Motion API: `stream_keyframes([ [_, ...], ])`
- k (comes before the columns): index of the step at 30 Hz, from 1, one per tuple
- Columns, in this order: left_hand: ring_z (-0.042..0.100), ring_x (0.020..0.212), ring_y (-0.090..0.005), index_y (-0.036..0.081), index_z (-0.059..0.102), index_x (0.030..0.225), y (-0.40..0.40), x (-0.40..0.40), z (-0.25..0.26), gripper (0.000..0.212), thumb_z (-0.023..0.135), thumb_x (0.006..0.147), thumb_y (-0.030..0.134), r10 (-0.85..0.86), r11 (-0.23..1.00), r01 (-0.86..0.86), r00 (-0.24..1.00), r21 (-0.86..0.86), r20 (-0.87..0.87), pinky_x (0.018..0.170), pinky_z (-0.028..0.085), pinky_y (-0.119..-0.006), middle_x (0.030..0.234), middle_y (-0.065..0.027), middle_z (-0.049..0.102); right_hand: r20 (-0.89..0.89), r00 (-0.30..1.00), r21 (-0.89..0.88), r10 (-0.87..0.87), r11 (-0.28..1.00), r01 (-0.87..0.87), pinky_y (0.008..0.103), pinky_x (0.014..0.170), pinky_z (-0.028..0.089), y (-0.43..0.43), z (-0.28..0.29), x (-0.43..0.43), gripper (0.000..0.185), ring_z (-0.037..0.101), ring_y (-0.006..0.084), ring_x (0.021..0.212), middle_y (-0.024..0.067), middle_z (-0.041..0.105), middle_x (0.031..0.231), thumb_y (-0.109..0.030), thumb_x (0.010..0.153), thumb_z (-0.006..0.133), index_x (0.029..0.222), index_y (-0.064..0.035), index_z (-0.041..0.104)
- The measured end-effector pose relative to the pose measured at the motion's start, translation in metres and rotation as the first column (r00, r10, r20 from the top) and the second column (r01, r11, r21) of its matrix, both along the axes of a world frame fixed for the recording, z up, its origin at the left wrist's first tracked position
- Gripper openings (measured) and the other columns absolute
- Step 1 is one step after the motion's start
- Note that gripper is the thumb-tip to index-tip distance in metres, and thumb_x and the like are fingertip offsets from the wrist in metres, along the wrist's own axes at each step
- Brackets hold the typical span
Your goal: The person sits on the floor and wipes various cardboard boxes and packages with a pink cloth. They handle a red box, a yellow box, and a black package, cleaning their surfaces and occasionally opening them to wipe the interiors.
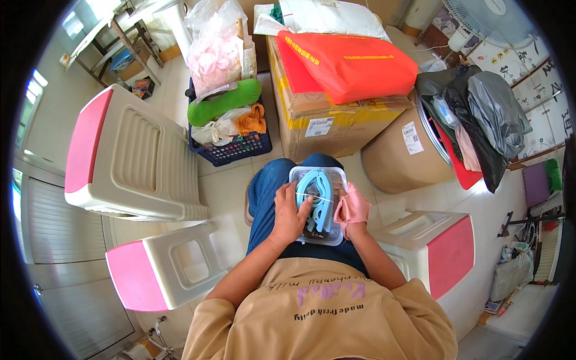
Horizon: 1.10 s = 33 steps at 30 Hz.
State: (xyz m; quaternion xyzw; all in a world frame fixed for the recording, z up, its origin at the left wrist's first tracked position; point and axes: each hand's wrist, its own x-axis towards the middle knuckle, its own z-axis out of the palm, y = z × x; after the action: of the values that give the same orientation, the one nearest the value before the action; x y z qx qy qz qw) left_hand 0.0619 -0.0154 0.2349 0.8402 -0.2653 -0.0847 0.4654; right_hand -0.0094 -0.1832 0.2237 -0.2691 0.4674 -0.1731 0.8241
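A clear plastic box (335,236) rests on my lap, over my jeans. Blue plastic folding hangers (323,216), bound by a thin white band, lie at the box's open top. My left hand (289,211) is on the box's left side, its thumb over the hangers by the band and its fingers curled along their left edge. A pink cloth (355,204) is bunched around the fingers of my right hand (354,226), at the box's right rim. The cloth hides most of those fingers. Small dark and brownish items below the hangers are hard to make out.
Pink-topped plastic stools stand at left (135,148), lower left (166,270) and right (432,252). Ahead are a navy basket (234,150) of bags and cloths, a taped cardboard box (324,121) under a red bag (355,63), and a fibre drum (400,153). A fan (490,22) is upper right.
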Motion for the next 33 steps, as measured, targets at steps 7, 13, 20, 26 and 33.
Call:
stream_keyframes([
  [7, 0.04, 0.122, -0.0413, 0.0, 0.058, 0.121, -0.013, 0.016, 0.023, 0.05, 0.05, 0.097, 0.043, -0.07, 0.985, 0.042, 0.983, -0.166, -0.171, 0.106, 0.029, -0.046, 0.136, -0.0269, 0.04, 0.13, 0.976, -0.416, 0.175, 0.903, -0.106, 0.0232, 0.063, 0.051, -0.033, -0.063, -0.006, 0.017, 0.062, 0.0162, 0.073, 0.0057, 0.065, 0.09, -0.017, 0.094, 0.054, 0.104, -0.007, 0.064],
  [13, 0.054, 0.106, -0.0407, 0.0, 0.051, 0.125, -0.002, 0.027, 0.012, 0.047, 0.061, 0.092, 0.033, 0.144, 0.99, -0.143, 0.981, 0.02, -0.131, 0.091, 0.045, -0.043, 0.116, -0.0257, 0.056, -0.056, 0.954, -0.271, 0.296, 0.915, -0.299, 0.0318, 0.083, 0.049, -0.037, -0.06, -0.01, 0.025, 0.062, 0.0248, 0.091, 0.0129, 0.065, 0.102, -0.016, 0.098, 0.043, 0.112, -0.0049, 0.061],
  [20, 0.061, 0.092, -0.0271, -0.003, 0.057, 0.114, 0.008, 0.018, -0.017, 0.044, 0.056, 0.097, 0.038, 0.0, 1.0, -0.001, 0.832, -0.002, -0.555, 0.083, 0.047, -0.035, 0.107, -0.0207, 0.064, -0.181, 0.911, -0.308, 0.37, 0.859, -0.41, 0.0297, 0.081, 0.047, -0.03, -0.034, -0.007, 0.036, 0.059, 0.0196, 0.092, 0.0107, 0.066, 0.101, -0.033, 0.095, 0.05, 0.108, -0.0031, 0.065],
  [26, 0.053, 0.12, -0.0251, 0.005, 0.044, 0.138, 0.006, -0.001, -0.026, 0.068, 0.049, 0.094, 0.057, -0.398, 0.824, -0.373, 0.152, -0.426, -0.905, 0.103, 0.042, -0.041, 0.135, -0.0106, 0.053, -0.063, 0.966, -0.36, 0.249, 0.897, -0.255, 0.0286, 0.091, 0.045, -0.025, -0.028, -0.012, 0.047, 0.059, 0.0189, 0.1, 0.0097, 0.065, 0.11, -0.042, 0.095, 0.052, 0.119, -0.0029, 0.062],
  [33, 0.06, 0.108, -0.0199, 0.008, 0.044, 0.136, 0.026, 0.008, 0.019, 0.06, 0.071, 0.087, 0.03, -0.484, 0.701, -0.344, 0.415, -0.625, -0.771, 0.096, 0.049, -0.039, 0.122, -0.0071, 0.06, -0.351, 0.882, -0.672, 0.315, 0.571, -0.471, 0.0297, 0.093, 0.045, 0.006, 0.071, 0.019, 0.045, 0.06, 0.0193, 0.103, 0.0094, 0.065, 0.113, -0.039, 0.095, 0.056, 0.125, -0.0046, 0.058],
])
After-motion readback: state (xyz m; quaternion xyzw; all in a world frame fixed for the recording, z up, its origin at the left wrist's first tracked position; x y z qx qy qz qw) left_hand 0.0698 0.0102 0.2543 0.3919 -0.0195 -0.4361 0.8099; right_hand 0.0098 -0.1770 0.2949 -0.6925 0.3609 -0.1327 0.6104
